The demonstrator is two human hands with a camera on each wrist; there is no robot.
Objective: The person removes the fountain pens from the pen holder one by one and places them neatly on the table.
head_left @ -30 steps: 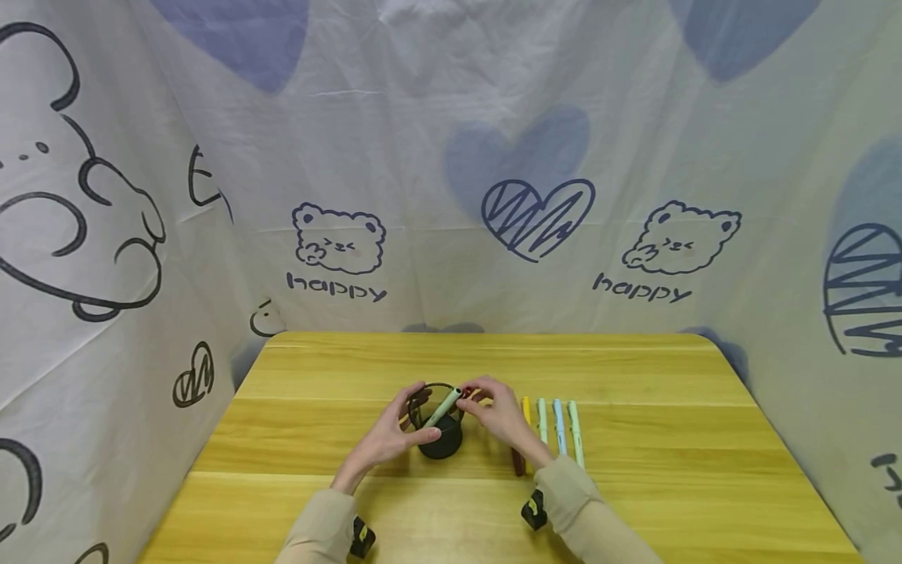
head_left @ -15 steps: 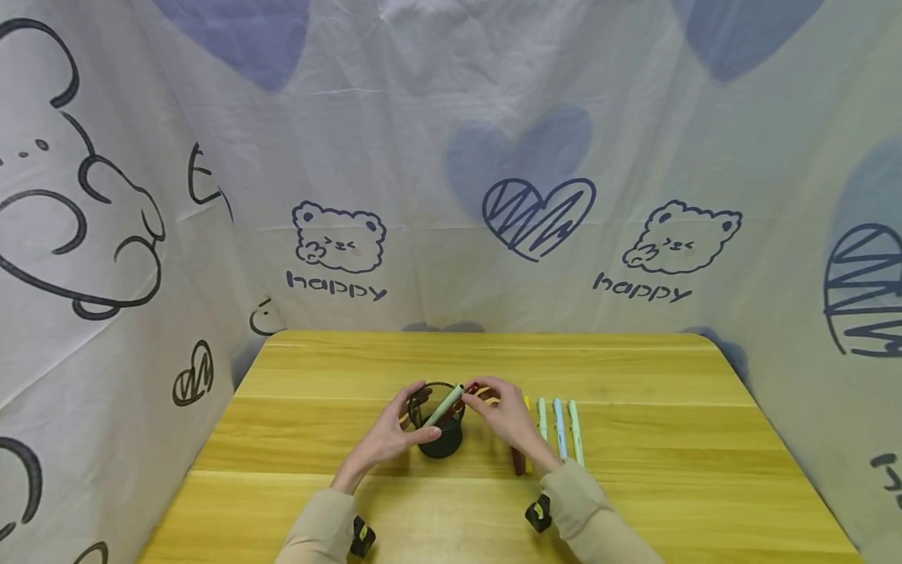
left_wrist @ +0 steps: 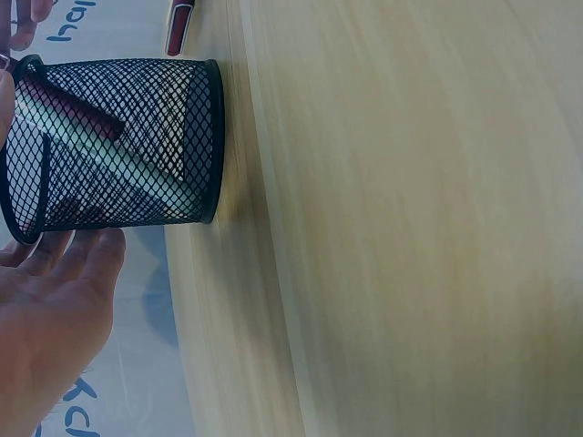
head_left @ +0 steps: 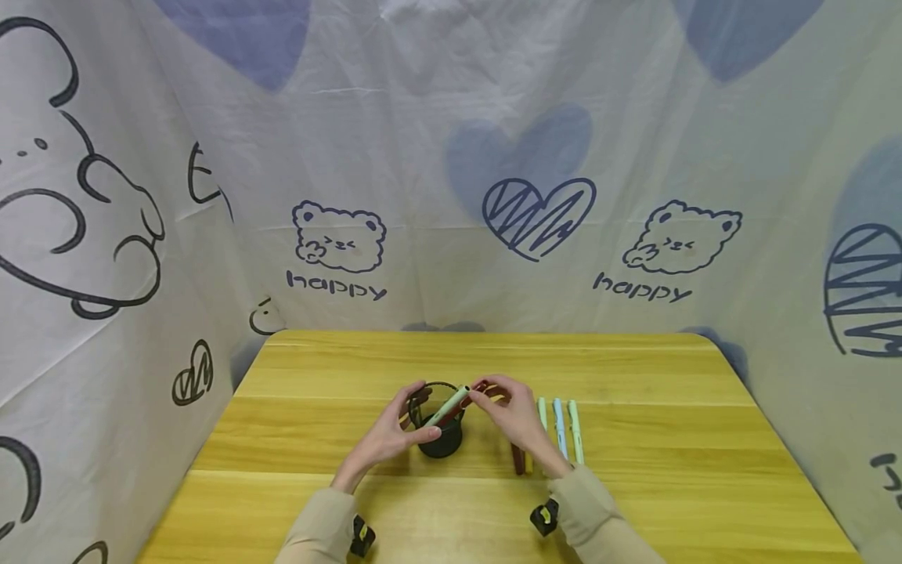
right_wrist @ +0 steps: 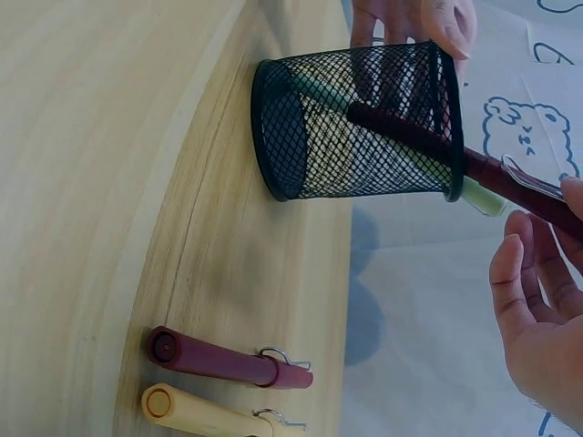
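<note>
My left hand (head_left: 384, 439) grips a black mesh pen holder (head_left: 440, 446), thumb on its near side and fingers round the far side. A light green pen (head_left: 447, 405) leans inside it, its end past the rim. My right hand (head_left: 514, 411) pinches a dark red pen (right_wrist: 492, 173) by its clip end, just right of the rim. In the right wrist view the other end of this pen slants down inside the mesh, not at the bottom. Through the mesh in the left wrist view, the green pen (left_wrist: 137, 168) reaches the base.
Right of the holder lie several pens in a row: another dark red pen (head_left: 517, 460), a yellow pen (right_wrist: 205, 414), a blue pen (head_left: 560, 427) and light green ones, including a green pen (head_left: 575, 431) at the right end. A printed cloth (head_left: 423, 258) hangs behind the wooden table (head_left: 669, 470).
My right hand has moved slightly right, and more of the dark red pen shows above the holder's rim. The green pen's upper end has shifted a little right. My left hand stays put.
</note>
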